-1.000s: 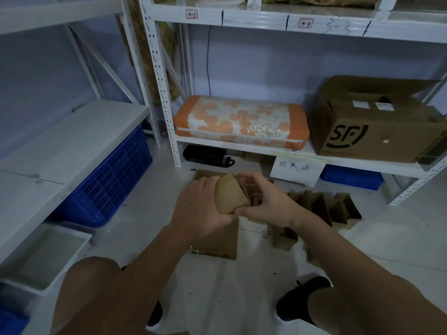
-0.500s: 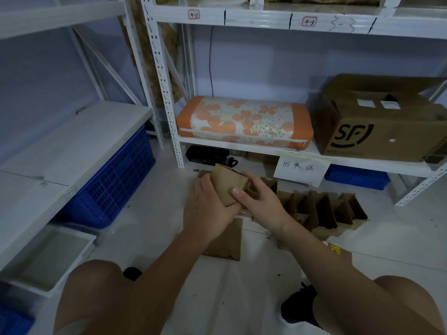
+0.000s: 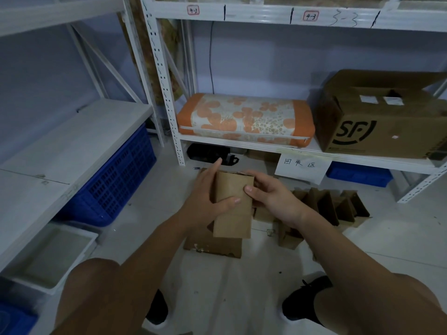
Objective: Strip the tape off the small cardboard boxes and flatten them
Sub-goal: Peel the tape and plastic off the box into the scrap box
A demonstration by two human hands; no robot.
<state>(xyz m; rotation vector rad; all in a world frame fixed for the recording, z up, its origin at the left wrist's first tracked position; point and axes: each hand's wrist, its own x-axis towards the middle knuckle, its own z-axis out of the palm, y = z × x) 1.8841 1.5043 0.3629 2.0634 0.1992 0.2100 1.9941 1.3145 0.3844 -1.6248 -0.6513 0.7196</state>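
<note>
A blue crate (image 3: 116,180) sits under the left shelf. The left hand (image 3: 205,201) grips the flattened small box (image 3: 233,204) (thumb across its face), held above cardboard on the floor (image 3: 212,245). The right hand (image 3: 273,201) pinches its right edge. More boxes (image 3: 338,209) stand rightward.

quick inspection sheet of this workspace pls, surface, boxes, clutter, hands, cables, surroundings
surface: pale floor, some dark specks.
job's things: small box held in both hands, looks pressed flat; flat cardboard under it; opened boxes on floor to the right.
clutter: black object under the shelf.
hands: left hand and right hand hold the box, thumbs on its face.
cables: dark cable down the wall.
surroundings: white shelving, cushion, big carton, blue crate, paper sign.
</note>
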